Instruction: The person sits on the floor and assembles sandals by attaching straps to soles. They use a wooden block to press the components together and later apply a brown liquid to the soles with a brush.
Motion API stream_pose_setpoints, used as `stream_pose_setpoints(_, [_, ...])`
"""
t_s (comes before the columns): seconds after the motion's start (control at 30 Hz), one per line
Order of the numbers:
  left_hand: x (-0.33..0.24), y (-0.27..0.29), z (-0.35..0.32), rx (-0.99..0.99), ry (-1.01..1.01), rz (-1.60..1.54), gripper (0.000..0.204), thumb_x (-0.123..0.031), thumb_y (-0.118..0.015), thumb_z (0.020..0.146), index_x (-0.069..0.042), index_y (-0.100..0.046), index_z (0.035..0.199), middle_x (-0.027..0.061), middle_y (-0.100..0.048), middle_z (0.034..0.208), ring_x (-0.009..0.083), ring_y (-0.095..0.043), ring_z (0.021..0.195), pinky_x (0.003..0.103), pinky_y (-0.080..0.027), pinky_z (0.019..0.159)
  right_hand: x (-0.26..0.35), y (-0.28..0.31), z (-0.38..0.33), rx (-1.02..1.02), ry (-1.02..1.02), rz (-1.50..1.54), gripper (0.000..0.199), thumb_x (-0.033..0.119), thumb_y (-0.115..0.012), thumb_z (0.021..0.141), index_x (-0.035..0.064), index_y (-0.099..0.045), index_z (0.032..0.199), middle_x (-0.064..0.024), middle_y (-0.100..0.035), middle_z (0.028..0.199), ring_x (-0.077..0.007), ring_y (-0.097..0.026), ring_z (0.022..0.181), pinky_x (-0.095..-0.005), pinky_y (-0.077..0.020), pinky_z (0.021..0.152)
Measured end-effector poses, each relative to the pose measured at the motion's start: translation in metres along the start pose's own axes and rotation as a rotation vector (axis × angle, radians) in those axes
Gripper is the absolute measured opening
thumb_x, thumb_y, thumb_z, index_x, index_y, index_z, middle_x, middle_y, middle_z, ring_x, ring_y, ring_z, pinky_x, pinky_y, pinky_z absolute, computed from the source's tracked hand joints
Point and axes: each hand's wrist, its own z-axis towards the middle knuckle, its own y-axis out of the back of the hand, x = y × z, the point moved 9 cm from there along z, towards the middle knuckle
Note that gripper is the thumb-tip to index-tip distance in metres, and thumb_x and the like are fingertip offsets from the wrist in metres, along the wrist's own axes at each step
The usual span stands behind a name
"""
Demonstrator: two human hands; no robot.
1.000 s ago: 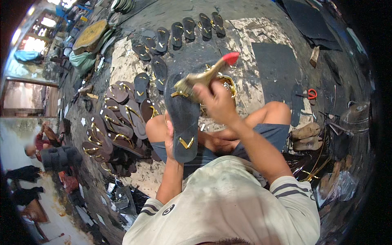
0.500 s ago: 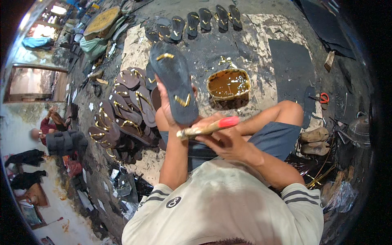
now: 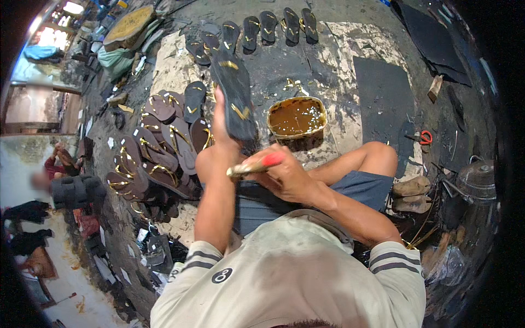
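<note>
My left hand grips a black flip-flop by its side. Short gold strap ends show on the face turned toward me, and the flip-flop is slightly blurred. In my right hand is a brush with a red-ended handle, its pale, stained end pointing left, close to my left forearm. The fingers are closed around the handle. Beyond my legs stands a tub of glossy brown liquid, apart from both hands. A dark flip-flop lies to the left of the held one.
Brown flip-flops with gold straps are piled at my left. Several black flip-flops form a row at the far side. A dark sheet, red-handled scissors and two foot-shaped blocks lie at right. Another person sits far left.
The held flip-flop has tilted and shifted slightly, with motion blur. My right hand and the brush have moved a little left and up. The whole view has shifted slightly.
</note>
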Motion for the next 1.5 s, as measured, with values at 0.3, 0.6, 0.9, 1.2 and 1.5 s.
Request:
stream_pose_setpoints(0.3, [-0.023, 0.184, 0.193, -0.452, 0.141, 0.736, 0.029, -0.035, -0.052, 0.099, -0.007, -0.06, 0.102, 0.0099, -0.062, 0.077, 0.0222, -0.057, 0.054, 0.04, -0.033, 0.037, -0.021, 0.19, -0.077, -0.856, -0.462, -0.077, 0.026, 0.007, -0.063, 0.096, -0.0025, -0.059, 0.119, -0.0094, -0.064, 0.114, -0.0188, -0.059, 0.108, -0.0331, -0.0457, 0.097])
stream_pose_setpoints(0.6, [0.019, 0.242, 0.239, -0.511, 0.019, 1.503, 0.044, -0.041, -0.059, 0.09, -0.002, -0.072, 0.106, 0.0226, -0.07, 0.108, 0.039, -0.067, 0.103, 0.048, -0.05, 0.09, -0.023, 0.211, -0.095, -0.754, -0.674, -0.274, 0.041, 0.018, -0.062, 0.098, -0.0053, -0.052, 0.13, -0.0123, -0.057, 0.127, -0.0202, -0.054, 0.117, -0.0347, -0.0405, 0.103])
stream_pose_setpoints(0.9, [-0.242, 0.205, 0.095, -0.983, 0.081, 2.466, 0.072, -0.062, -0.073, 0.076, -0.007, -0.065, 0.12, 0.0164, -0.065, 0.124, 0.0338, -0.062, 0.114, 0.048, -0.048, 0.093, -0.055, 0.204, -0.088, -0.724, -0.831, -0.265, 0.033, 0.017, -0.063, 0.098, -0.0054, -0.061, 0.122, -0.0117, -0.064, 0.119, -0.019, -0.058, 0.111, -0.0325, -0.0421, 0.101])
stream_pose_setpoints(1.2, [-0.254, 0.152, -0.039, -0.443, -0.728, 1.546, 0.027, -0.019, -0.057, 0.099, -0.004, -0.064, 0.121, 0.0114, -0.068, 0.109, 0.0235, -0.064, 0.098, 0.035, -0.049, 0.086, -0.18, 0.12, -0.036, -0.14, -0.775, -0.364, 0.032, 0.029, -0.073, 0.088, 0.0073, -0.071, 0.111, -0.0111, -0.074, 0.1, -0.0287, -0.069, 0.093, -0.0372, -0.0506, 0.085])
stream_pose_setpoints(1.5, [-0.091, 0.079, -0.197, -0.331, -0.449, 1.679, 0.05, -0.018, -0.068, 0.092, -0.007, -0.056, 0.14, 0.0173, -0.054, 0.142, 0.0307, -0.048, 0.132, 0.039, -0.034, 0.11, -0.13, 0.149, -0.016, -0.498, -0.294, -0.32, 0.024, 0.013, -0.075, 0.085, 0.0099, -0.073, 0.108, -0.0129, -0.071, 0.101, -0.0331, -0.064, 0.09, -0.04, -0.0491, 0.081])
